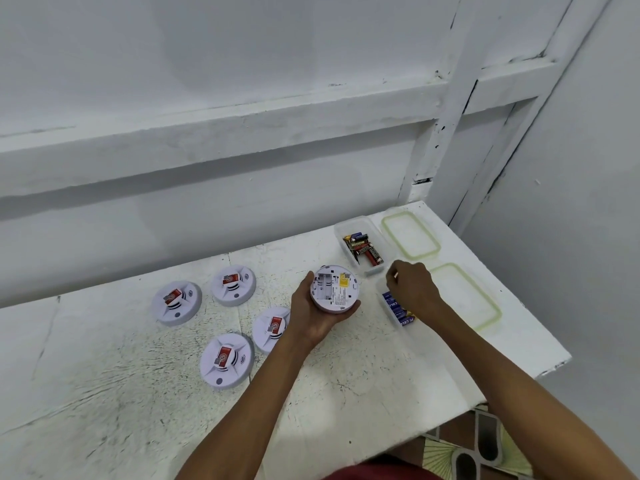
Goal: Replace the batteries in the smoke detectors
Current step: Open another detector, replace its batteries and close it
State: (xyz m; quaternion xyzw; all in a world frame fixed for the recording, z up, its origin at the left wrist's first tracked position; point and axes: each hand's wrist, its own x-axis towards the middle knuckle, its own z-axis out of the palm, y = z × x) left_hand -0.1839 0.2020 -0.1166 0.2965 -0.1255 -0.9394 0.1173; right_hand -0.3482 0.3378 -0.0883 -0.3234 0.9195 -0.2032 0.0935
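Stretching in from the lower edge, two bare forearms cross a scuffed white table [346, 393], with a strip of patterned floor [485, 445] showing past its near right corner. Closest on the table lies a white smoke detector [227, 360], face up with a red label on its centre. Just beyond it sits a second smoke detector [272, 329], partly hidden behind the left wrist. The left hand [311, 317] is palm up and cups an upturned smoke detector [334, 289] clear of the table, fingers curled under its near rim and thumb along its left edge. The detector's back faces up, showing an empty battery compartment [323, 284] and a yellow sticker [344, 280].

To the right, the right hand [414, 289] hangs knuckles-up over a clear plastic tub [390, 317] of blue batteries [394, 304]. Its fingers are bunched and curled downward, and I cannot tell whether they pinch anything. A green-rimmed lid [464, 296] lies just beside that tub.

Further back on the left rest two more face-up detectors, one [176, 301] and another [233, 284]. Behind the hands stands a second clear tub [343, 226] holding mixed black, red and gold batteries [363, 249], with its own green-rimmed lid [410, 235] alongside. A white painted wall [242, 150] closes the back
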